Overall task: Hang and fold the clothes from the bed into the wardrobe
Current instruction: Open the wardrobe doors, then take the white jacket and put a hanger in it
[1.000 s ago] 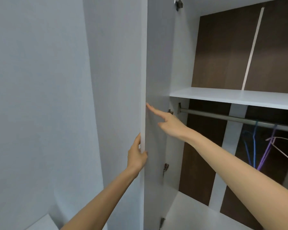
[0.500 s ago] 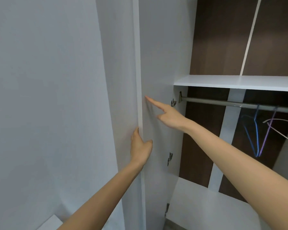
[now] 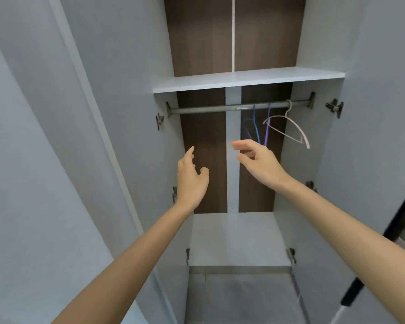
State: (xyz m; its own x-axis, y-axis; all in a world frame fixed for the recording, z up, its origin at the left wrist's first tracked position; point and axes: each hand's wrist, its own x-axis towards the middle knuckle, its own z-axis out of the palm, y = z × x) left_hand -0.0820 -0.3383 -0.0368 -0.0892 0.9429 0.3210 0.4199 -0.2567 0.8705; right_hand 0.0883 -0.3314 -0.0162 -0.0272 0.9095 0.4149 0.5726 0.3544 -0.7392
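Before the open wardrobe [image 3: 243,81], doors swung wide. Left hand [image 3: 192,181] raised, fingers [image 3: 189,152] straight and apart, holding nothing; right hand [image 3: 261,166] likewise free, loosely curled. Hangers [image 3: 267,127] on the rail [image 3: 208,109], right end.

We take this for a home, most likely a bedroom, since a built-in wardrobe [image 3: 234,237] fills nearly everything ahead of us. Its pale grey left door [image 3: 117,113] and right door [image 3: 372,113] stand open on metal hinges [image 3: 334,108]. At the far side is a dark wood-grain back panel [image 3: 197,38], and a white shelf [image 3: 243,80] runs across it. Just under the shelf is a metal hanging rail [image 3: 208,109]. Toward its right end hang a white hanger [image 3: 299,130], a blue hanger [image 3: 256,129] and a purple hanger [image 3: 267,129], all bare. These are plain household fittings for storing clothes.
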